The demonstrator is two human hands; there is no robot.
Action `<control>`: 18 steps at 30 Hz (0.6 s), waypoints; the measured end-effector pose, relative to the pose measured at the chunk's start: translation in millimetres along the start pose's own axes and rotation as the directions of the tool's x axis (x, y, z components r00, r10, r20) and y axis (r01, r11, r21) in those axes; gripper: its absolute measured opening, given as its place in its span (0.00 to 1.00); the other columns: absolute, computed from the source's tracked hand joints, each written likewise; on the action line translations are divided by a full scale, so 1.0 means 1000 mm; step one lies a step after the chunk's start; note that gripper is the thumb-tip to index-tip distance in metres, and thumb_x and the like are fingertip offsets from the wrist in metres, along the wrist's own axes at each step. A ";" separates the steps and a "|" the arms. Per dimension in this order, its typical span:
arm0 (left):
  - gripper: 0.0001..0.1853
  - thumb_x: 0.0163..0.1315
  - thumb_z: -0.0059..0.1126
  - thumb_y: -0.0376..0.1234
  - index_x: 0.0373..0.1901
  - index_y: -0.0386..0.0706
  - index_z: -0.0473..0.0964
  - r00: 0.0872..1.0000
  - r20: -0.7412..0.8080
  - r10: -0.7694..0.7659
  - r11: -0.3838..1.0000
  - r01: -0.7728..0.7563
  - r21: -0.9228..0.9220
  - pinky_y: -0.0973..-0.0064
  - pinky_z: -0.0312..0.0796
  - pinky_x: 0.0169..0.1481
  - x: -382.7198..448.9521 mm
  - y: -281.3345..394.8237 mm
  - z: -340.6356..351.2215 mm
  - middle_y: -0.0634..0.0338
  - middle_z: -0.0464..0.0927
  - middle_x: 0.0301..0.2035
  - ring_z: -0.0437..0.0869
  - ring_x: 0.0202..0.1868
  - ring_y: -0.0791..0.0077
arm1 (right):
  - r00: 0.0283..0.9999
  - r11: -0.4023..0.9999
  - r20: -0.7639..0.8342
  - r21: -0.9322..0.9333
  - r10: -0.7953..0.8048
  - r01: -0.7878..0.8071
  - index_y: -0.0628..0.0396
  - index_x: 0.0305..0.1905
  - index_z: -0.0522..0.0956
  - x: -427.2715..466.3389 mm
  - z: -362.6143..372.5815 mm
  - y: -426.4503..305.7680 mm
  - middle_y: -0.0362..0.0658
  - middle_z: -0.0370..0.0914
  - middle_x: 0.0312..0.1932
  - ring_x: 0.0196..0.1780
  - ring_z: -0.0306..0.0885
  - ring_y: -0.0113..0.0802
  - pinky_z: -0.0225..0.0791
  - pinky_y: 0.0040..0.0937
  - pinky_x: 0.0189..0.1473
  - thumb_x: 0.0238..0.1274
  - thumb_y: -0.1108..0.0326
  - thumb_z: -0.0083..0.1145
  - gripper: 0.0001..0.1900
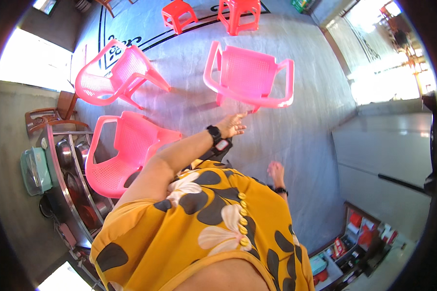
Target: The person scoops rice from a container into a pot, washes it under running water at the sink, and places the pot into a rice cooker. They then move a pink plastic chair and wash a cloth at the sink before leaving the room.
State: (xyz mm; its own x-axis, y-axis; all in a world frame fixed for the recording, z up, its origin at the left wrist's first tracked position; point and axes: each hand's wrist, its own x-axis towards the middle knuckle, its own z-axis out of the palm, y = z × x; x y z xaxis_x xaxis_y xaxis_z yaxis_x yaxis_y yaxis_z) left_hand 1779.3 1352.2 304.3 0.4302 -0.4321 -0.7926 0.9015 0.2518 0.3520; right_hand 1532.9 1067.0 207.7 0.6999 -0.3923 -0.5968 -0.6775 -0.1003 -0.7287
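My left hand (pixel 232 125) reaches across in front of my body, fingers spread, with nothing visible in it. It is nearest to a pink plastic armchair (pixel 247 72); its fingertips appear close to a chair leg, but whether they touch is unclear. A black wristband (pixel 214 134) is on that wrist, and a dark device (pixel 222 146) with a pale face shows beside it. Lower down, my right hand (pixel 275 170) hangs by my side over the grey floor (pixel 298 145). It is small and blurred, so its fingers are hard to read. Another black band (pixel 280 190) circles the right wrist.
Two more pink armchairs (pixel 111 76) (pixel 131 152) stand at left. Red plastic stools (pixel 178 16) (pixel 239 16) are ahead. A metal rack (pixel 71 182) with pans lines the left wall, near a wooden chair (pixel 45 118). A pale cabinet or refrigerator (pixel 378 149) and filled shelves (pixel 335 260) are at right.
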 end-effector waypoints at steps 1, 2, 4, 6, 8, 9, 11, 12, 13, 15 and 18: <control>0.43 0.58 0.68 0.49 0.70 0.46 0.55 0.999 -0.033 0.003 1.000 -0.003 0.003 0.64 0.73 0.49 0.027 0.010 0.003 0.51 0.58 0.68 0.76 0.56 0.61 | 0.994 0.989 0.002 0.106 0.108 -0.108 0.57 0.40 0.82 -0.007 -0.006 0.008 0.39 0.80 0.28 0.25 0.78 0.26 0.68 0.26 0.22 0.63 0.67 0.52 0.09; 0.46 0.56 0.70 0.50 0.70 0.46 0.53 0.999 -0.054 -0.005 1.000 0.005 0.004 0.63 0.74 0.48 0.051 0.015 0.007 0.51 0.56 0.68 0.76 0.55 0.61 | 0.984 0.984 0.014 -0.025 0.176 -0.176 0.57 0.37 0.81 -0.012 -0.012 0.015 0.38 0.78 0.24 0.24 0.77 0.26 0.68 0.26 0.22 0.62 0.67 0.54 0.08; 0.43 0.55 0.72 0.49 0.67 0.49 0.58 0.986 -0.167 -0.008 0.996 -0.006 -0.085 0.63 0.74 0.47 0.095 0.021 0.019 0.53 0.63 0.65 0.78 0.49 0.62 | 0.980 0.976 0.067 -0.128 0.187 -0.177 0.57 0.38 0.81 -0.018 -0.025 0.031 0.38 0.79 0.25 0.24 0.77 0.27 0.68 0.27 0.22 0.62 0.67 0.53 0.08; 0.21 0.61 0.65 0.43 0.52 0.48 0.70 0.989 -0.137 0.050 0.986 -0.071 -0.152 0.67 0.75 0.39 0.115 0.019 0.018 0.59 0.77 0.45 0.81 0.38 0.68 | 0.963 0.953 0.096 -0.196 0.254 -0.232 0.58 0.39 0.81 -0.015 -0.034 0.043 0.39 0.79 0.25 0.24 0.77 0.28 0.69 0.28 0.22 0.62 0.68 0.53 0.08; 0.09 0.65 0.59 0.38 0.44 0.47 0.74 0.973 -0.207 0.104 0.973 -0.143 -0.183 0.71 0.75 0.33 0.118 0.016 0.013 0.61 0.80 0.35 0.80 0.33 0.72 | 0.947 0.940 0.114 -0.208 0.299 -0.272 0.58 0.39 0.81 -0.004 -0.042 0.046 0.40 0.80 0.26 0.24 0.78 0.29 0.70 0.29 0.22 0.63 0.68 0.52 0.09; 0.06 0.67 0.57 0.36 0.42 0.47 0.74 0.961 -0.264 0.080 0.962 -0.144 -0.233 0.71 0.76 0.34 0.115 0.014 0.009 0.61 0.80 0.34 0.80 0.31 0.73 | 0.941 0.935 0.121 -0.212 0.315 -0.286 0.58 0.40 0.81 0.006 -0.045 0.044 0.41 0.80 0.26 0.24 0.78 0.29 0.70 0.29 0.22 0.63 0.68 0.52 0.09; 0.03 0.68 0.55 0.33 0.39 0.46 0.75 0.943 -0.301 0.140 0.965 -0.198 -0.171 0.77 0.75 0.30 0.105 0.019 -0.010 0.61 0.79 0.31 0.80 0.28 0.74 | 0.936 0.931 0.137 -0.219 0.324 -0.290 0.58 0.40 0.81 0.028 -0.051 0.039 0.41 0.80 0.26 0.24 0.78 0.30 0.71 0.30 0.22 0.63 0.68 0.51 0.09; 0.02 0.66 0.56 0.33 0.37 0.46 0.75 0.923 -0.335 0.191 0.968 -0.234 -0.093 0.78 0.72 0.28 0.102 0.029 -0.021 0.62 0.78 0.29 0.77 0.25 0.75 | 0.935 0.931 0.148 -0.227 0.322 -0.284 0.58 0.41 0.81 0.041 -0.056 0.035 0.42 0.80 0.27 0.24 0.78 0.31 0.71 0.31 0.22 0.63 0.69 0.51 0.09; 0.03 0.65 0.56 0.34 0.34 0.46 0.75 0.905 -0.356 0.235 0.959 -0.276 -0.067 0.79 0.69 0.25 0.098 0.038 -0.036 0.63 0.77 0.26 0.75 0.22 0.77 | 0.934 0.932 0.164 -0.237 0.316 -0.274 0.59 0.41 0.81 0.055 -0.062 0.030 0.42 0.80 0.27 0.24 0.78 0.31 0.71 0.31 0.22 0.63 0.69 0.50 0.09; 0.05 0.61 0.58 0.35 0.28 0.47 0.76 0.826 -0.401 0.395 0.917 -0.377 0.129 0.79 0.61 0.20 0.086 0.053 -0.067 0.65 0.74 0.21 0.69 0.17 0.80 | 0.933 0.934 0.199 -0.258 0.302 -0.247 0.59 0.42 0.81 0.089 -0.075 0.017 0.43 0.81 0.28 0.24 0.79 0.32 0.72 0.32 0.23 0.63 0.69 0.50 0.10; 0.07 0.61 0.57 0.36 0.27 0.45 0.74 0.637 -0.628 0.446 0.886 -0.414 0.209 0.76 0.57 0.20 0.069 0.093 -0.115 0.69 0.67 0.18 0.64 0.17 0.81 | 0.931 0.957 0.260 -0.207 0.256 -0.205 0.59 0.43 0.81 0.166 -0.104 -0.024 0.44 0.81 0.28 0.23 0.79 0.33 0.73 0.33 0.23 0.64 0.69 0.49 0.10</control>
State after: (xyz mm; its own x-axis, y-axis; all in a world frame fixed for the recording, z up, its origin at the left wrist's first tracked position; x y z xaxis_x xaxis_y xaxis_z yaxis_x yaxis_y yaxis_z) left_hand 1887.7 1445.6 224.8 0.6463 0.3810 -0.6612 0.6308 0.2208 0.7438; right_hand 1641.9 909.6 161.4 0.5369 -0.1528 -0.8297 -0.8386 -0.2045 -0.5049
